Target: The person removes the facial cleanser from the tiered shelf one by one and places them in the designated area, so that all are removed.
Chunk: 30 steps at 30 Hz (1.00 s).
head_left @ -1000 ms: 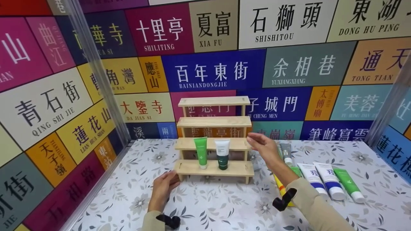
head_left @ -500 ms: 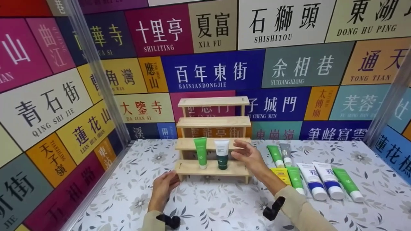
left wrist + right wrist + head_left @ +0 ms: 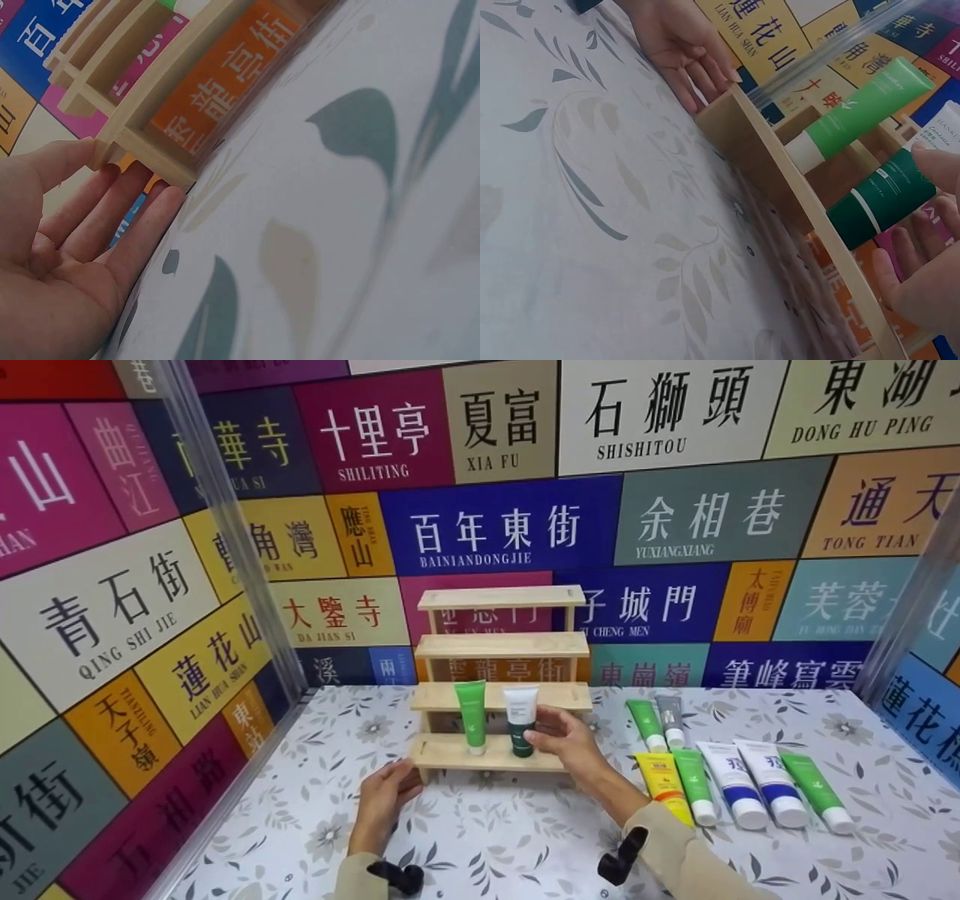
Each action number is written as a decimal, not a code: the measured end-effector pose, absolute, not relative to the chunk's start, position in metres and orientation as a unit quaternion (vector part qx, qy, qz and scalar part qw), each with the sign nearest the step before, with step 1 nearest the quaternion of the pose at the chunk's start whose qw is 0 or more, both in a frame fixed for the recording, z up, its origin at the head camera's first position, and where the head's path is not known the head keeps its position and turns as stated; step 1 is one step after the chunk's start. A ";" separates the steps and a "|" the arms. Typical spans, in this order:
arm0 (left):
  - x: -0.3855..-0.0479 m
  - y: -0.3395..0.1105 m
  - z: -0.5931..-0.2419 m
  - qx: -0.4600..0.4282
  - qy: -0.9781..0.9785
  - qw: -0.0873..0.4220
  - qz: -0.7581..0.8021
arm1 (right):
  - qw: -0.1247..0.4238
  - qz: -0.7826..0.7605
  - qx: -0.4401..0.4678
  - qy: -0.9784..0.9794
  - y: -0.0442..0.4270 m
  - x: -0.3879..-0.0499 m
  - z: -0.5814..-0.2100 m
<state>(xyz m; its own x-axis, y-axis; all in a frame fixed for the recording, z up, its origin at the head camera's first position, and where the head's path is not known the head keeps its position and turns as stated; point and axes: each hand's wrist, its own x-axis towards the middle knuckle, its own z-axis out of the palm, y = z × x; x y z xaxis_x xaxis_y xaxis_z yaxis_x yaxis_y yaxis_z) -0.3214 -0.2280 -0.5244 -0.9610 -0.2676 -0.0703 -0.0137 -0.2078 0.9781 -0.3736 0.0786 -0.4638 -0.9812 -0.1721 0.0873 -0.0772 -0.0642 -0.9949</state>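
A four-tier wooden display rack [image 3: 502, 643] stands on the table. On its lowest step stand a green tube [image 3: 472, 717] and, to its right, a white and dark-green tube [image 3: 520, 706], both upright on their caps. My right hand [image 3: 574, 746] holds the white and dark-green tube from the right; in the right wrist view the thumb lies on the tube's front [image 3: 889, 191], while the fingers are partly hidden. My left hand [image 3: 384, 802] grips the left end of the lowest step, thumb on its edge and fingers by the leg, as the left wrist view shows.
Several tubes lie on the flowered cloth to the right: a yellow tube [image 3: 663, 787], a grey tube [image 3: 671, 720], green tubes [image 3: 816, 787] and white and blue tubes [image 3: 771, 780]. A colourful sign-covered wall [image 3: 517, 525] stands close behind the rack.
My right hand has moved left and down from the rack's right side to the white and dark-green tube. The left hand has stayed on the rack. The yellow tube has come into fuller view.
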 end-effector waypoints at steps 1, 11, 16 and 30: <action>-0.321 -0.228 -0.525 0.111 -0.623 0.084 -0.770 | 0.033 -0.726 -0.087 0.681 0.078 -0.374 -0.464; -0.322 -0.228 -0.525 0.120 -0.637 0.081 -0.757 | 0.025 -0.710 -0.050 0.702 0.069 -0.376 -0.467; -0.323 -0.228 -0.525 0.120 -0.635 0.083 -0.758 | 0.017 -0.685 -0.037 0.728 0.065 -0.378 -0.467; -0.323 -0.228 -0.525 0.130 -0.639 0.076 -0.754 | 0.015 -0.633 -0.025 0.774 0.062 -0.380 -0.466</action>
<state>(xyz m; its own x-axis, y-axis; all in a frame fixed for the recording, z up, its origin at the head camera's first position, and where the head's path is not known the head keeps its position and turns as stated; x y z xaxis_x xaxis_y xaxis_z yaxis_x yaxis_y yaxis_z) -0.3227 -0.2277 -0.5245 -0.9547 -0.2804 -0.0998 -0.0524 -0.1718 0.9837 -0.3798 0.0615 -0.4657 -0.9983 -0.0579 0.0086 -0.0200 0.1985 -0.9799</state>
